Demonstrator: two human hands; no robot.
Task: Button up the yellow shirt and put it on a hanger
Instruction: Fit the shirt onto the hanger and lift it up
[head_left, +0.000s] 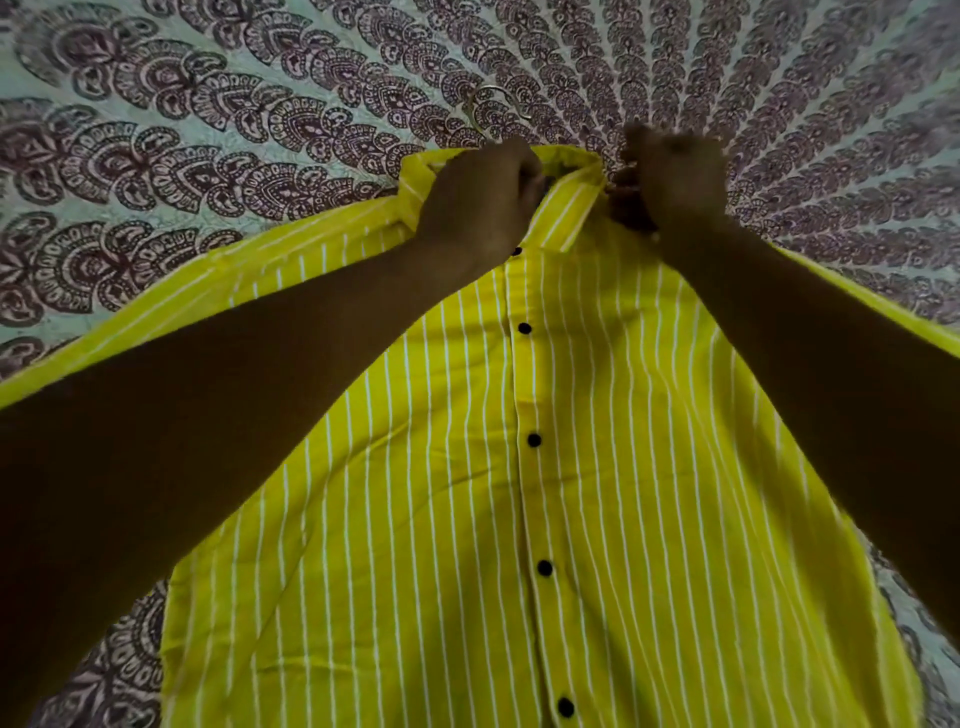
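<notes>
Yellow shirt (597, 519), white-striped, black-buttoned down the front, flat on patterned bedsheet (208, 156). Left hand (478, 202) and right hand (670, 176) fisted on collar (574, 208); hanger hook (485, 106) beyond.

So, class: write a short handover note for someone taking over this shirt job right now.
Left hand: closed on the collar of the yellow white-striped shirt.
Right hand: closed at the collar's other side.
Shirt lies flat, front up, on the patterned bedspread.
Thin metal wire hanger lies just beyond the collar.
Done: visible black buttons fastened.
Left: top of the collar is hidden, so check it, then hang the shirt.
</notes>
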